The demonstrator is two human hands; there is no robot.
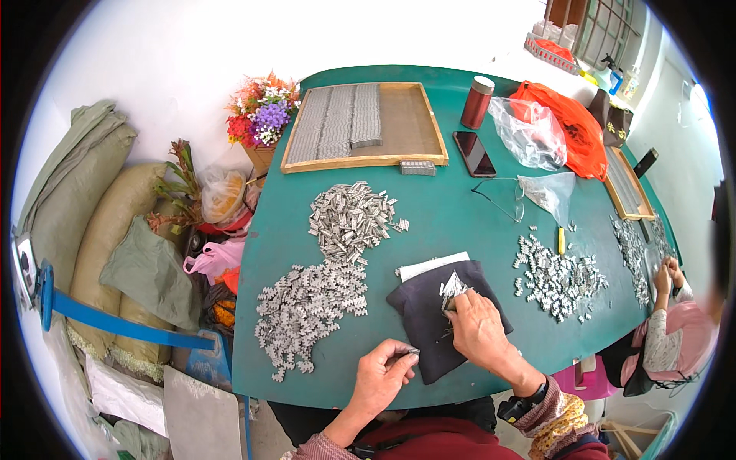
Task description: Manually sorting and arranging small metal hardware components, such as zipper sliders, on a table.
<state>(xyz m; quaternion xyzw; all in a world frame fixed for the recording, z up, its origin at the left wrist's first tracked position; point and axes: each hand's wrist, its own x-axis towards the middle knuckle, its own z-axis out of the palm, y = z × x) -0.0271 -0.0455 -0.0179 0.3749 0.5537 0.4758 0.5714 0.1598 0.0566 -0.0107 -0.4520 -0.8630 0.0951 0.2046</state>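
Note:
My left hand [382,372] is closed in a pinch at the table's near side, with a small dark metal piece [415,352] showing at the fingertips. Over a folded black cloth [429,354], my right hand [478,325] has its fingers closed at a little heap of thin silvery metal slivers [453,286]. What it grips there is mostly hidden by the fingers. A white sheet or pad [434,264] sticks out from under the cloth's far edge. Left of the cloth lie a pile of toothed grey metal pieces [310,310] and, behind it, a pile of short metal strips [349,218].
A wooden-framed tray [414,146] with rows of grey pieces stands at the back. Around it are a phone [475,154], a red tumbler [478,103], glasses [502,201] and plastic bags [567,126]. More metal pieces [556,276] lie to the right, where another person [671,337] works.

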